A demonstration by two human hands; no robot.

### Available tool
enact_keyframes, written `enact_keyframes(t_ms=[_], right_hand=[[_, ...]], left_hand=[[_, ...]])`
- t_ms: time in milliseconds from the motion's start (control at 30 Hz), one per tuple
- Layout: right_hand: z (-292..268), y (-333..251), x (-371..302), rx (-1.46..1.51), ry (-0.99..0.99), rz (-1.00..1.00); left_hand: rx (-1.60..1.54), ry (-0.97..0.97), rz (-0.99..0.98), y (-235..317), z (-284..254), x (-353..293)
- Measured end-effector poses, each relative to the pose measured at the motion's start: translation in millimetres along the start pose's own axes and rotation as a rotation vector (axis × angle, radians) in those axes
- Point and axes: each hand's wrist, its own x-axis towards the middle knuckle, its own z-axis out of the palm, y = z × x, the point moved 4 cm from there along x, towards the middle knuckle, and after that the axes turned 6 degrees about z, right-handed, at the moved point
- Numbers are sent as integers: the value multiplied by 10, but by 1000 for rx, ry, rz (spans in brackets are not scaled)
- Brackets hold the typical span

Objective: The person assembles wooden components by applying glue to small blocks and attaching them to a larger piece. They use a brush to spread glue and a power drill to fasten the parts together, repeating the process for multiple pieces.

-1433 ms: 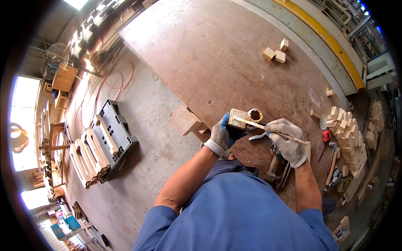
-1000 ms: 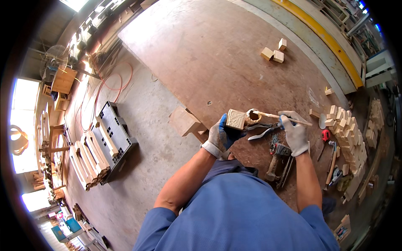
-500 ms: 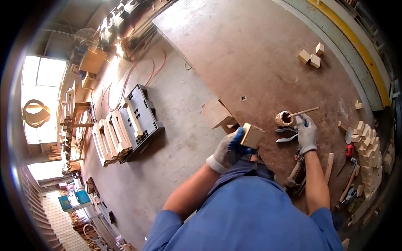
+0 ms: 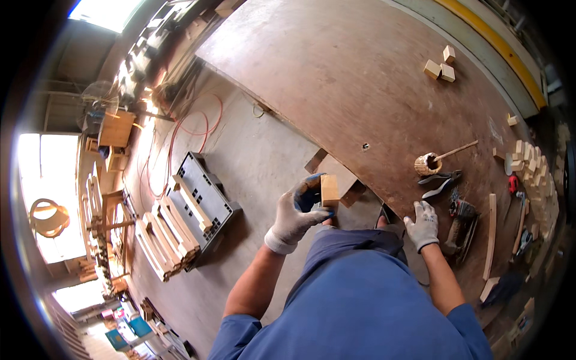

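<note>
In my gloved left hand (image 4: 290, 219) is a wooden block (image 4: 329, 192), gripped between thumb and fingers just off the table's near edge. My gloved right hand (image 4: 423, 225) rests palm down at that edge, fingers loosely apart, holding nothing. Beyond it stands a small round pot (image 4: 422, 165), its rim crusted pale, with a wooden stick (image 4: 459, 149) leaning out of it. Pincers (image 4: 441, 181) with dark and pale handles lie between the pot and my right hand. To the right of this hand lies a worn power tool (image 4: 461, 227), its kind unclear.
Several wooden blocks are piled on the table (image 4: 312, 78) at right (image 4: 534, 162), near a red-handled screwdriver (image 4: 513, 186) and a long wooden strip (image 4: 491, 231). Three blocks (image 4: 441, 69) sit at the far right. On the floor at left, wooden pieces (image 4: 165, 237) lie on a grey plastic pallet (image 4: 210, 186).
My right hand has let go of the stick, which stays in the pot, and has drawn back to the table edge. My left hand has moved left and turned the block.
</note>
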Motion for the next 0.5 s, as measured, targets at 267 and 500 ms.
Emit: enact_keyframes(t_ms=[267, 500], right_hand=[[-53, -322, -99, -155, -141, 216], [-92, -388, -108, -226, -192, 231]], left_hand=[[129, -188, 44, -94, -334, 272], [754, -291, 394, 102, -309, 429]])
